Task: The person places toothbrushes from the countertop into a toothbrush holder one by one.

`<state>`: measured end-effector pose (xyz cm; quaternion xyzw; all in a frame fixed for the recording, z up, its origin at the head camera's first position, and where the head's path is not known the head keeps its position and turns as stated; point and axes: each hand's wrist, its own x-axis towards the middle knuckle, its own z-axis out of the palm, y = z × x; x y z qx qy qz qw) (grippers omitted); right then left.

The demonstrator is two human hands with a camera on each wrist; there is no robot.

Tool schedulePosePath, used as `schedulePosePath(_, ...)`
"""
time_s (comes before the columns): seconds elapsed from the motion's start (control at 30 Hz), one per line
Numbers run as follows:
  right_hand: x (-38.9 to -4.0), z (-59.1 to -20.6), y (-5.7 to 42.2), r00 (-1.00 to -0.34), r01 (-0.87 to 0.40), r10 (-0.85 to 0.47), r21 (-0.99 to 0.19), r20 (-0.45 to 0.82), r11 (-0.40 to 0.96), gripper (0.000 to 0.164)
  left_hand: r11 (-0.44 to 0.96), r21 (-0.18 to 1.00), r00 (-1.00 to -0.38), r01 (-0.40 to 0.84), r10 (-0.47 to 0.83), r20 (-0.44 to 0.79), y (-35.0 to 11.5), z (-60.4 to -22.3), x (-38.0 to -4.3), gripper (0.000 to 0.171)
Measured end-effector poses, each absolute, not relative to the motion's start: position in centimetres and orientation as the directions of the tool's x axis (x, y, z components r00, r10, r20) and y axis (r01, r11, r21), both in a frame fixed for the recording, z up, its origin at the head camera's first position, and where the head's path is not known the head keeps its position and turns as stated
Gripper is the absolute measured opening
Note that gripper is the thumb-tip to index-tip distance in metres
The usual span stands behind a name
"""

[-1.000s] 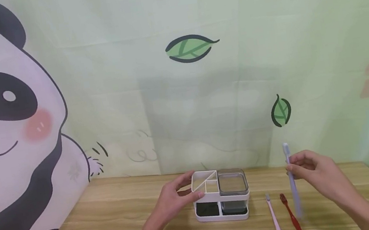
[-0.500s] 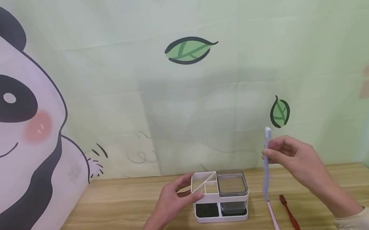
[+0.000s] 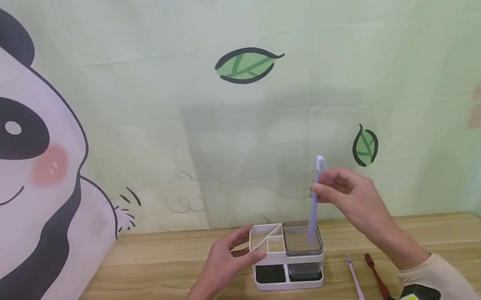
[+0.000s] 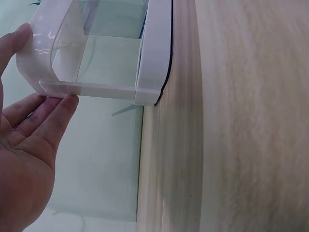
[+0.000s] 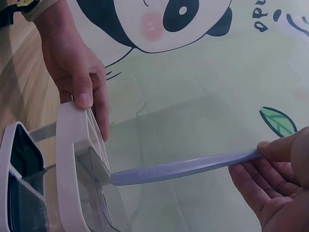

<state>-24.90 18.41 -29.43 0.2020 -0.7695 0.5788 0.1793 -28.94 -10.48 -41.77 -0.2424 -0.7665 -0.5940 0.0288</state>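
A white toothbrush holder (image 3: 275,256) stands on the wooden table, with divided slots on its left and a clear grey cup (image 3: 304,249) on its right. My left hand (image 3: 224,262) holds the holder's left end, thumb in front and fingers behind; the left wrist view shows fingertips (image 4: 65,108) against its white frame. Between thumb and fingers, my right hand (image 3: 353,195) pinches a light purple toothbrush (image 3: 314,206) near its bristle head, which points up. In the right wrist view, the toothbrush's handle end (image 5: 120,178) is at the cup's mouth; how deep it sits is unclear.
A pink toothbrush (image 3: 357,285) and a red toothbrush (image 3: 377,277) lie on the table (image 3: 149,286) to the right of the holder, below my right forearm. Behind the table hangs a green cloth backdrop (image 3: 137,108) printed with a panda and leaves.
My right hand has carried the purple toothbrush left and up, from above the red toothbrush to over the clear cup. The left hand and the holder have stayed in place.
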Motion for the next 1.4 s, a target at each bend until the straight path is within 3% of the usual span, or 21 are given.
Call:
schedulePosePath(0.63,-27.2,-30.5,12.7,-0.874,-0.482,-0.15,-0.863,0.462,0.15,0.026,0.157,0.9,-0.879,0.407,0.336,0.339,-10.4,-41.7,-28.9,0.068)
schedulePosePath(1.4,-28.3,-34.1,11.7,-0.911,-0.4,-0.174,-0.902,0.373,0.164,0.015,0.195,0.897,-0.886,0.398,0.336,0.32,-10.5,-41.5,-28.8,0.072)
